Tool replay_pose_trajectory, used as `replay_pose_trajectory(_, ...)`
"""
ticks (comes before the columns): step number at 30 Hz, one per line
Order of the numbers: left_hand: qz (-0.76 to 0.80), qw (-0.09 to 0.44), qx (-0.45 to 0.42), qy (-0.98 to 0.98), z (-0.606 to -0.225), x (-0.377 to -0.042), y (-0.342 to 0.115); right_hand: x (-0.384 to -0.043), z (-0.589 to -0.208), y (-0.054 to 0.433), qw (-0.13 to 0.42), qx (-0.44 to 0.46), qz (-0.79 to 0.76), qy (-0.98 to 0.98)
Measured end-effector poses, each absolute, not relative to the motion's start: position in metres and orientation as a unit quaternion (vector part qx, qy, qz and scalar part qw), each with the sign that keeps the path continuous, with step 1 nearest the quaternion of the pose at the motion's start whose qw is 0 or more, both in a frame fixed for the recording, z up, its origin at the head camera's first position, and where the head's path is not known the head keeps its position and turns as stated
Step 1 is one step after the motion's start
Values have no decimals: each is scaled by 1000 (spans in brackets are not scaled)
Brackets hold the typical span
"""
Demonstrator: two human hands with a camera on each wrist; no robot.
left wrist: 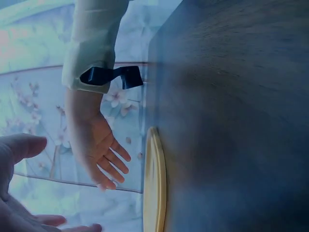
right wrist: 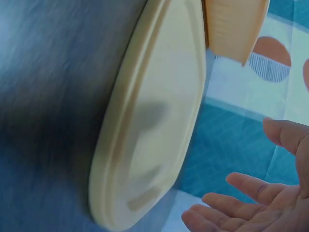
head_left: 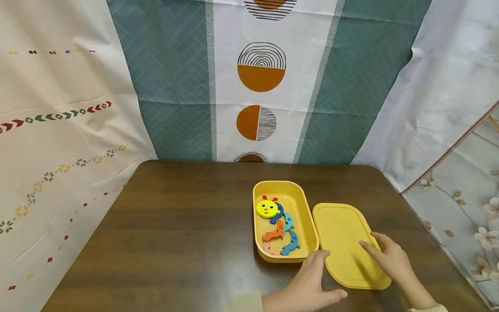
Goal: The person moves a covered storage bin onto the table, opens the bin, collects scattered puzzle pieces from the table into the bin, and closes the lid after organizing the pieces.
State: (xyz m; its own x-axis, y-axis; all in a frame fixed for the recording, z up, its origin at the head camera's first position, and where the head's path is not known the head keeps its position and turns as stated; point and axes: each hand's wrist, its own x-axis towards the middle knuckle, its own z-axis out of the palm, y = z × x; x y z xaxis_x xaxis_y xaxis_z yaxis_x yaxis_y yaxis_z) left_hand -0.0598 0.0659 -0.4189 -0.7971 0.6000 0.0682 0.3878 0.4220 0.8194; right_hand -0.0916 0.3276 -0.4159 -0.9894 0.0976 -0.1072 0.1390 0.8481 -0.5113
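Note:
A yellow plastic box [head_left: 308, 221] stands uncovered on the table, with its yellow lid [head_left: 351, 242] lying flat against its right side. Inside lie caterpillar puzzle pieces: a smiling yellow head [head_left: 267, 209] with red antennae, and curved segments in dark blue, teal, orange [head_left: 274, 232], blue [head_left: 290, 243] and pink. My left hand [head_left: 306, 284] is held near the box's front right corner, thumb and fingers spread apart, holding nothing. Over the lid's right part hovers my right hand [head_left: 391, 258], its fingers loosely extended; the right wrist view shows a gap between these fingers and the lid.
The dark brown wooden table [head_left: 175, 234] extends left of the box. A patterned curtain [head_left: 175, 86] hangs along its far edge, with printed cloths at the left [head_left: 70, 143] and right [head_left: 440, 108]. A black strap [left wrist: 111, 76] is on the right wrist.

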Motion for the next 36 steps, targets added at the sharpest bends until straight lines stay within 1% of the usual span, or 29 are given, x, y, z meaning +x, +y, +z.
replay_pose_trajectory(6, 402, 203, 264, 853, -431, -63, 92, -89, -425, 343, 82, 91, -270, 955)
replay_pose_trajectory(9, 385, 221, 246, 862, -439, -62, 104, -86, -432, 347, 99, 94, -275, 952)
replay_pose_trajectory(11, 385, 219, 227, 867, -443, -62, 111, -86, -437, 347, 110, 96, -279, 949)
replay_pose_trajectory(15, 384, 183, 200, 882, -451, -62, 123, -84, -447, 348, 131, 101, -287, 944)
replay_pose_trajectory(18, 387, 168, 186, 887, -456, -64, 129, -83, -452, 348, 141, 110, -298, 938)
replay_pose_trajectory(25, 419, 174, 123, 883, -465, -75, 139, -85, -453, 348, 146, 109, -325, 928)
replay_pose_trajectory(32, 373, 190, 128, 899, -466, -80, 142, -87, -450, 346, 157, 106, -342, 920)
replay_pose_trajectory(36, 347, 182, 140, 909, -467, -78, 141, -86, -450, 346, 167, 109, -348, 916)
